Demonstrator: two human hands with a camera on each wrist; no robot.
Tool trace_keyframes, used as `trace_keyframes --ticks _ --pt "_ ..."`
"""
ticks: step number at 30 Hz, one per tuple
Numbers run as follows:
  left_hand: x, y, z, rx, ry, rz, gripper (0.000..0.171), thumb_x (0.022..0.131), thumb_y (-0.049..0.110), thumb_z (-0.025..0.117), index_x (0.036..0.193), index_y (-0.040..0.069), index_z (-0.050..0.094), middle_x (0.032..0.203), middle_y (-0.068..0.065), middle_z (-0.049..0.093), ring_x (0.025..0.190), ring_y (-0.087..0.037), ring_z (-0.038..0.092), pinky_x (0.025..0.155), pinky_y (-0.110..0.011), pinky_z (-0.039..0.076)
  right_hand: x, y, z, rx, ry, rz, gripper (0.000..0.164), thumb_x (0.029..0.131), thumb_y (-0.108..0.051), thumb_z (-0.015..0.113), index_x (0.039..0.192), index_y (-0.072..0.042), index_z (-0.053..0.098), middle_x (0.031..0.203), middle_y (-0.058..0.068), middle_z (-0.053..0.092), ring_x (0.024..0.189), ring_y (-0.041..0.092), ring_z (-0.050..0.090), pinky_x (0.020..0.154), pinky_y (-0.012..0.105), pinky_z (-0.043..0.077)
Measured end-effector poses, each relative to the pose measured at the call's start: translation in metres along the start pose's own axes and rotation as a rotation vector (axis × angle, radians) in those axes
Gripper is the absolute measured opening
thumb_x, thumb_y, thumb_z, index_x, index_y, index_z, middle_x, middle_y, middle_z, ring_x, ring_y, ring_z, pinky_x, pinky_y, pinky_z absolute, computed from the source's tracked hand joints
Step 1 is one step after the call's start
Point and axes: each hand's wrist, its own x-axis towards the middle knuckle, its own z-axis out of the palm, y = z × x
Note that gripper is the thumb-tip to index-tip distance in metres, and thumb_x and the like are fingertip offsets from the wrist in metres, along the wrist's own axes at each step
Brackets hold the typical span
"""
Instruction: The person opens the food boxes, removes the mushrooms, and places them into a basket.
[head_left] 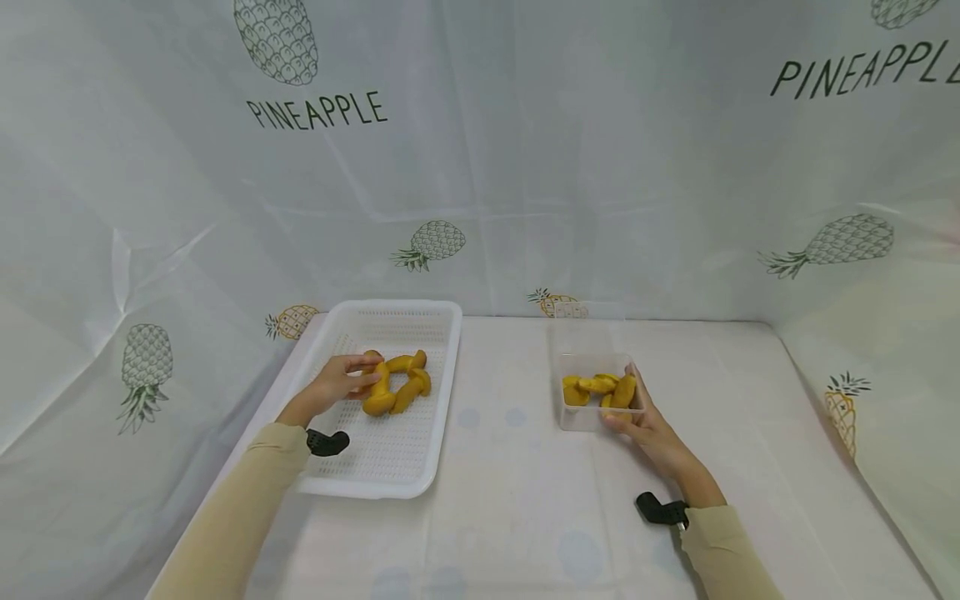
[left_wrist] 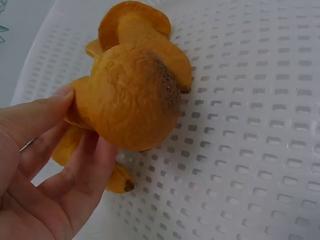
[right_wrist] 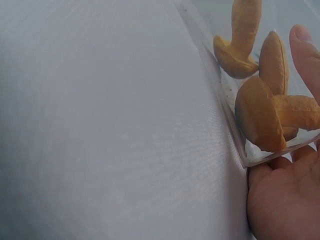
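In the head view my left hand (head_left: 343,383) is over the white perforated basket (head_left: 375,467). Its thumb and fingers pinch the stem of a yellow mushroom (left_wrist: 132,97), whose round cap has a dark, gritty patch on one side. More yellow mushrooms (head_left: 414,385) lie around it in the basket. On the right, my right hand (head_left: 651,429) grips the near right corner of a clear plastic box (head_left: 577,419), with the thumb at its wall and the other fingers low outside. Several yellow mushrooms (right_wrist: 260,115) sit inside that box.
A clear lid (head_left: 588,329) stands raised behind the box. Both containers are on a white table (head_left: 510,467), the basket left and the box right. A pineapple-print sheet (head_left: 495,167) hangs along the back and sides.
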Motion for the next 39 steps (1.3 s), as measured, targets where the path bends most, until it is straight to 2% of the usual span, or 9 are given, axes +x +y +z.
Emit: trace_keyframes --ticks 2,6,11,16,21,30,33,39 --pt "0.0 -0.002 -0.001 -0.001 -0.001 -0.016 0.045 0.098 0.004 0.063 0.14 -0.008 0.05 0.139 -0.031 0.048 0.089 -0.016 0.064 0.079 -0.036 0.06 0.0 0.0 0.0 0.005 -0.003 -0.002 0.102 0.098 -0.008 0.064 0.158 -0.035 -0.014 0.164 0.005 -0.019 0.147 0.032 -0.021 0.114 0.063 -0.01" --pt "0.0 -0.003 -0.001 0.015 0.017 -0.032 0.045 0.098 0.004 0.063 0.14 -0.007 0.052 0.137 -0.03 0.051 0.093 -0.016 0.065 0.078 -0.035 0.06 0.0 0.0 0.0 0.002 -0.002 -0.003 0.103 0.098 -0.008 0.065 0.158 -0.036 -0.014 0.164 0.005 -0.019 0.148 0.032 -0.02 0.114 0.063 -0.01" --pt "-0.002 -0.001 -0.001 0.024 0.033 -0.023 0.043 0.097 0.002 0.064 0.136 -0.011 0.053 0.133 -0.032 0.053 0.094 -0.023 0.067 0.078 -0.037 0.06 0.0 0.001 -0.001 -0.016 0.008 0.004 0.103 0.098 -0.01 0.066 0.158 -0.037 -0.013 0.164 0.005 -0.018 0.148 0.033 -0.019 0.114 0.064 -0.01" --pt "-0.001 0.002 -0.004 0.039 0.053 -0.012 0.042 0.098 0.002 0.063 0.136 -0.012 0.052 0.134 -0.032 0.053 0.106 -0.036 0.064 0.083 -0.042 0.059 0.001 0.001 -0.001 -0.01 0.008 0.004 0.103 0.098 -0.009 0.066 0.158 -0.036 -0.014 0.164 0.004 -0.018 0.148 0.032 -0.02 0.113 0.063 -0.011" --pt "0.001 0.011 -0.004 0.05 0.056 -0.008 0.044 0.099 0.006 0.063 0.138 -0.01 0.051 0.136 -0.029 0.054 0.114 -0.039 0.061 0.092 -0.046 0.054 0.001 0.002 -0.001 0.008 0.004 0.001 0.103 0.098 -0.008 0.065 0.158 -0.034 -0.014 0.164 0.005 -0.02 0.147 0.032 -0.021 0.114 0.063 -0.011" --pt "0.011 0.044 0.013 -0.032 -0.009 0.049 0.049 0.098 0.012 0.066 0.139 -0.009 0.05 0.139 -0.026 0.053 0.122 -0.045 0.054 0.098 -0.057 0.046 0.0 0.003 -0.003 -0.025 0.021 0.008 0.103 0.097 -0.01 0.066 0.159 -0.032 -0.013 0.165 0.006 -0.017 0.147 0.034 -0.02 0.113 0.065 -0.01" --pt "0.015 0.059 0.022 -0.049 -0.033 0.064 0.05 0.098 0.014 0.066 0.14 -0.009 0.05 0.14 -0.025 0.052 0.122 -0.044 0.055 0.099 -0.056 0.046 0.0 0.003 -0.003 -0.026 0.023 0.007 0.103 0.097 -0.01 0.066 0.159 -0.032 -0.013 0.165 0.007 -0.017 0.147 0.034 -0.019 0.113 0.066 -0.009" --pt "0.023 0.089 0.043 -0.15 -0.101 0.064 0.048 0.098 0.009 0.064 0.141 -0.007 0.049 0.139 -0.023 0.052 0.123 -0.041 0.055 0.102 -0.055 0.045 0.001 0.002 -0.003 0.019 0.02 0.001 0.104 0.097 -0.008 0.067 0.159 -0.029 -0.014 0.165 0.007 -0.019 0.147 0.032 -0.021 0.114 0.063 -0.006"
